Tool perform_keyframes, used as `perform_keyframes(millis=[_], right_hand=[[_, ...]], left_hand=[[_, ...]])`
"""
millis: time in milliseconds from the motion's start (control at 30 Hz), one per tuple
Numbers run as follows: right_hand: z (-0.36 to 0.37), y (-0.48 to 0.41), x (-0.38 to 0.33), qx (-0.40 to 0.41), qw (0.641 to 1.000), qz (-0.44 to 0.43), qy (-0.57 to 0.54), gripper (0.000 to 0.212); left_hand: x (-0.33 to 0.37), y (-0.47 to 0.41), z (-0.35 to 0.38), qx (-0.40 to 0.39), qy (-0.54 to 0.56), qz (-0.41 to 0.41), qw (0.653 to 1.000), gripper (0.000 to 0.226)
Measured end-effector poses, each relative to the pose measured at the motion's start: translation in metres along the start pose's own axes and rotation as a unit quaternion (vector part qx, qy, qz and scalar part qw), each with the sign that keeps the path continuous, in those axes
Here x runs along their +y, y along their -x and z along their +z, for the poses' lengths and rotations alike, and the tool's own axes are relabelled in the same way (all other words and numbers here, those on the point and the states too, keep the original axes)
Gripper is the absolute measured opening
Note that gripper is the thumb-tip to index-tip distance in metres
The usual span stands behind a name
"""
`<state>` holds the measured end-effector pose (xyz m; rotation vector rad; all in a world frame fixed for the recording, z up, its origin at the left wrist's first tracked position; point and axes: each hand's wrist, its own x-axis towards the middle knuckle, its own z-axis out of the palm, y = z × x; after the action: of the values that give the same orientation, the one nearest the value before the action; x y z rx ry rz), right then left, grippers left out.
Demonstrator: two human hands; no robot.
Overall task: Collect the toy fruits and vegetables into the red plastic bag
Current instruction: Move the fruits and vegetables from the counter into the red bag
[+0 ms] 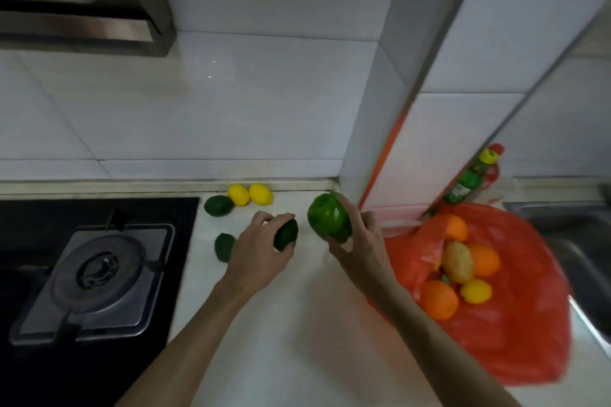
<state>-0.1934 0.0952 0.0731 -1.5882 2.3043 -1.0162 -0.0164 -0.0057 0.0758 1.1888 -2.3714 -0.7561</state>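
At the lower right of the frame, nearest you, the red plastic bag (pixel 522 334) lay slumped open on the pale counter (pixel 297 334). Inside it you had three oranges (pixel 439 299), a potato (pixel 458 261) and a lemon (pixel 476 291). A scrap of green showed among them, too little to name.

Towards the centre, your hands were apart, each clamped on its own piece. Your left hand (pixel 261 251) curled round a dark avocado (pixel 287 235), low over the counter; whether the toy had cleared the surface I could not tell. Your right hand (pixel 362 241) gripped a green pepper (pixel 329 220) from its right side, just left of the bag's mouth.

Left of your left hand, a second dark green piece (pixel 224 247) lay beside the black hob (pixel 92 274). Farther up, along the wall, a rounder green fruit (pixel 219 205) sat touching one of two yellow lemons (pixel 261 194).

By my reckoning you were about halfway: five pieces bagged, two in hand, four left on the counter. The pepper looked closest to going in. The green bottle (pixel 468 183) standing behind the bag seemed no part of the job.
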Motion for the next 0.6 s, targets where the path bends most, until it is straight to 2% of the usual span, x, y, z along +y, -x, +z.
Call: perform_keyframes(millis=[267,433,600], right_hand=[[-0.107,0.078,0.051,0.069,0.995,0.064,0.045,0.079],[-0.154,0.102,0.091,0.119,0.979,0.160,0.037,0.077],[-0.181,0.111,0.129,0.147,0.964,0.219,0.038,0.073]], left_hand=[[0.091,0.014,0.035,-0.026,0.041,0.096,0.994,0.053],[0.155,0.021,0.072,-0.086,0.046,0.183,0.978,0.052],[0.202,0.033,0.119,-0.166,0.045,0.230,0.958,0.050]])
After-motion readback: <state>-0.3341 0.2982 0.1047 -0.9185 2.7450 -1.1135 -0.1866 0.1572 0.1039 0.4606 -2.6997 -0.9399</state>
